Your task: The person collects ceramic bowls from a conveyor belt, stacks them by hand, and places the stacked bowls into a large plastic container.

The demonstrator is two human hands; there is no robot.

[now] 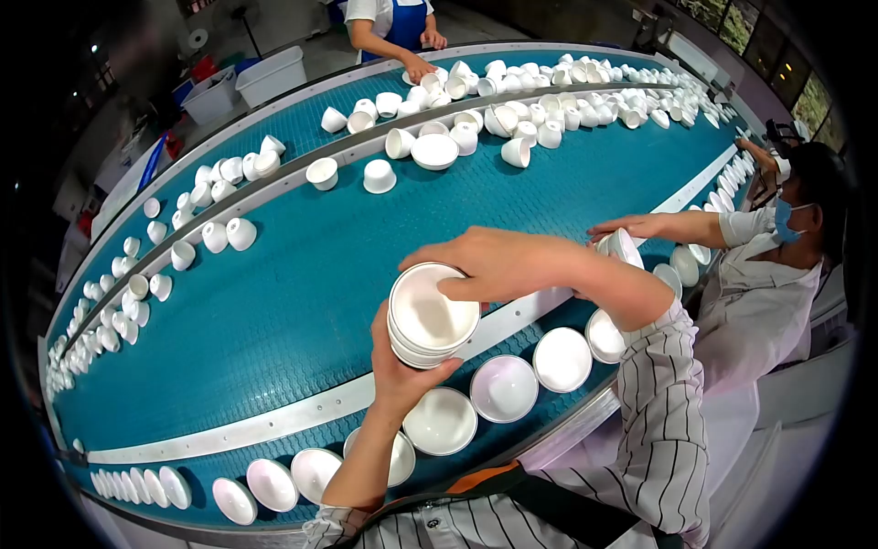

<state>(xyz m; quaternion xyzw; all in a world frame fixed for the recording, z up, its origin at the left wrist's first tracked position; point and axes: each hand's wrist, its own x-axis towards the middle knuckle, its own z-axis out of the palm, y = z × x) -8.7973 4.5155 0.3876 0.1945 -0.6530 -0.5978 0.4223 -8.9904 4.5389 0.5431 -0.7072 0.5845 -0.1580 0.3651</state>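
Observation:
A short stack of white bowls (pixel 430 316) is tilted toward me above the blue belt, its open top facing the camera. My left hand (pixel 400 377) is wrapped around the stack's lower left side. From the right, my right hand (pixel 483 263) grips the upper rim, with the thumb reaching inside the top bowl. Just below the stack, a white bowl (pixel 440 422) stands in a row on the near strip of the belt, beside another bowl (pixel 505 389). My left forearm partly hides some bowls in that row.
A metal divider (pixel 302 409) separates the near strip from the wide blue belt (pixel 302 302). Many white cups lie jumbled along the far rail (pixel 293 169). At right, a masked co-worker (pixel 759 265) handles bowls. Across the belt, a person in a blue apron (pixel 402 27) touches cups.

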